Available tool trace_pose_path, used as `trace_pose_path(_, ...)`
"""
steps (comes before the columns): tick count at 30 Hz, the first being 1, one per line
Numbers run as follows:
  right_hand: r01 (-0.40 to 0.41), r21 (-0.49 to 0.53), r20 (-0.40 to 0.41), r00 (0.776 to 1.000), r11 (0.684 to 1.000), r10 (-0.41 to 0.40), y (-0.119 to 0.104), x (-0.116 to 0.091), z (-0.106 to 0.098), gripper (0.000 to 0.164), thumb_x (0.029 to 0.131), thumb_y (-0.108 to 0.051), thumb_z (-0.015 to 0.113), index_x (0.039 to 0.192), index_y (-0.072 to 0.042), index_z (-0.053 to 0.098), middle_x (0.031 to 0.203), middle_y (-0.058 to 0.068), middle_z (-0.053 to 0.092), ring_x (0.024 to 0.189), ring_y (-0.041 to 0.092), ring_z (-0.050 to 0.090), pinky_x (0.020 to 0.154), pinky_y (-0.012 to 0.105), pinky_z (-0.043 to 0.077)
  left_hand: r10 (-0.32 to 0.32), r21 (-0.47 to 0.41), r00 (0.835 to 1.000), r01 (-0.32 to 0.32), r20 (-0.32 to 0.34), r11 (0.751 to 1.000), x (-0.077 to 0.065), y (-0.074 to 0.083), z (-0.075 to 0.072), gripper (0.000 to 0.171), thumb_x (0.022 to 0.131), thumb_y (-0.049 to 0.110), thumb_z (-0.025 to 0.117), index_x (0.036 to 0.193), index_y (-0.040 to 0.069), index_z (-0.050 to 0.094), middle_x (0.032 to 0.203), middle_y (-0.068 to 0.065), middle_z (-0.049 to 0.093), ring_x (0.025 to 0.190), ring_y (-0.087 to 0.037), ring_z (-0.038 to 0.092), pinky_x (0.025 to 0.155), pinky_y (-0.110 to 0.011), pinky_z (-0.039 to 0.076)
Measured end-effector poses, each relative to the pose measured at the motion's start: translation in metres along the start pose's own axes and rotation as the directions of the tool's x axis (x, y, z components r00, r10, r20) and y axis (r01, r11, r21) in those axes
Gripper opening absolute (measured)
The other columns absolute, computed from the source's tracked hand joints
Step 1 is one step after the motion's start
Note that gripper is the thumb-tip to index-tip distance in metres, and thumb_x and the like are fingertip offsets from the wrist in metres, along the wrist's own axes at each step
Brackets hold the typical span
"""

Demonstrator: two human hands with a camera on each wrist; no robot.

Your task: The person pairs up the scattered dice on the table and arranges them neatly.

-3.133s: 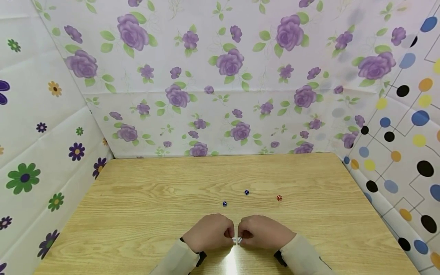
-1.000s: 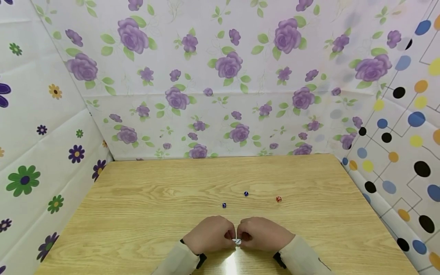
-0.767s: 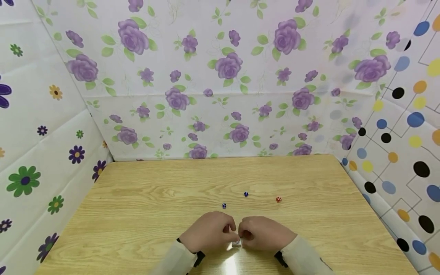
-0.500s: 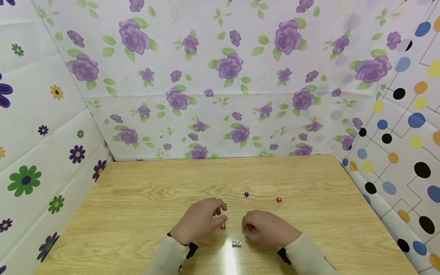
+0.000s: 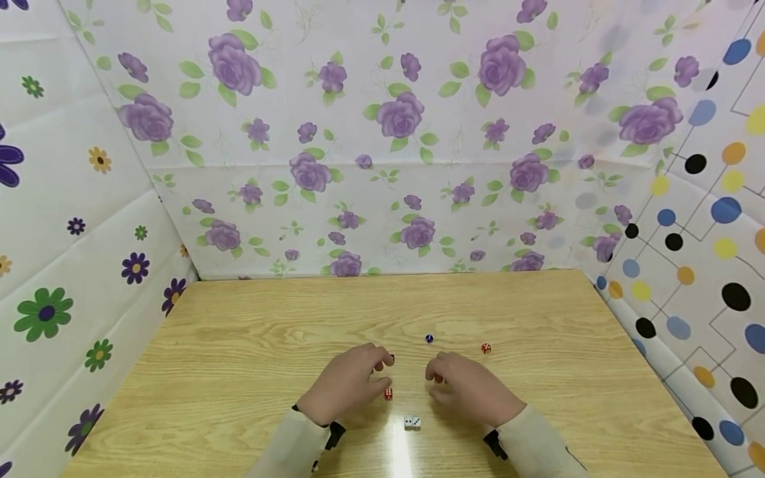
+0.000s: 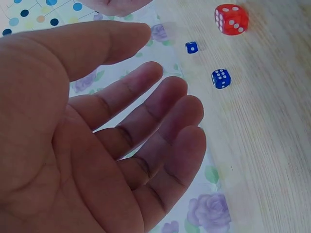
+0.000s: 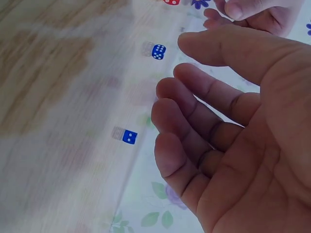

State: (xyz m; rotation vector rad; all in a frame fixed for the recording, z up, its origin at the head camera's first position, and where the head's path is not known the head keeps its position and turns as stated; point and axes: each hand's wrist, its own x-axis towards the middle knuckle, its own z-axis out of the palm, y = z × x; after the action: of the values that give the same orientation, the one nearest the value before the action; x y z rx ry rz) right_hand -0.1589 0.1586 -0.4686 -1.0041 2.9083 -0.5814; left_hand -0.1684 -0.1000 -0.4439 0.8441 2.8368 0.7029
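Observation:
Two white dice (image 5: 412,423) sit side by side, faces together, near the front of the table in the head view. Up and left of them, my left hand (image 5: 346,385) hovers with fingers loosely bent and nothing in them. A red die (image 5: 388,394) lies right by its thumb, and a blue die (image 5: 392,358) is mostly hidden behind its fingertips. My right hand (image 5: 472,390) hangs to the right of the white dice, its relaxed fingers (image 7: 170,114) holding nothing. Another blue die (image 5: 429,338) lies just beyond the right fingertips.
A second red die (image 5: 486,348) lies farther back at the right on the wooden table (image 5: 251,332). Flower-printed cloth (image 5: 382,133) rises behind the table, with patterned cloth on the left and a dotted cloth (image 5: 687,265) on the right.
Both hands pinched the white dice, brought them together and let go. The left hand then moved up and left, uncovering the red die; the right drew back up and right, its fingers loosening.

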Motion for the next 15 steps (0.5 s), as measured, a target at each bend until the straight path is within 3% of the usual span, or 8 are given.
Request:
trace_pose_path(6, -0.003, -0.007, -0.003, 1.0, 1.0, 0.003, 0.0039, -0.0006, -0.0008, 0.013, 0.095, -0.018, 0.076, 0.104, -0.013, 0.069, 0.094, -0.005, 0.064, 0.084, 0.007, 0.059, 0.073, 0.028, 0.054, -0.016, -0.021, 1.0, 0.016, 0.018, 1.0, -0.002, 0.0009, -0.0029, 0.025, 0.097, 0.022, 0.071, 0.12, 0.012, 0.072, 0.104, -0.002, 0.069, 0.092, -0.019, 0.067, 0.072, -0.031, 0.053)
trace_pose_path(15, -0.033, 0.007, -0.001, 0.999, 0.999, 0.033, 0.0045, -0.0009, -0.0035, 0.013, 0.095, -0.02, 0.076, 0.104, -0.014, 0.069, 0.094, -0.006, 0.062, 0.083, 0.006, 0.058, 0.071, 0.027, 0.053, -0.023, -0.021, 1.0, 0.023, -0.006, 1.0, -0.0059, -0.003, -0.0099, 0.02, 0.094, 0.02, 0.072, 0.112, 0.012, 0.073, 0.099, 0.0, 0.068, 0.084, -0.012, 0.061, 0.071, -0.032, 0.051)
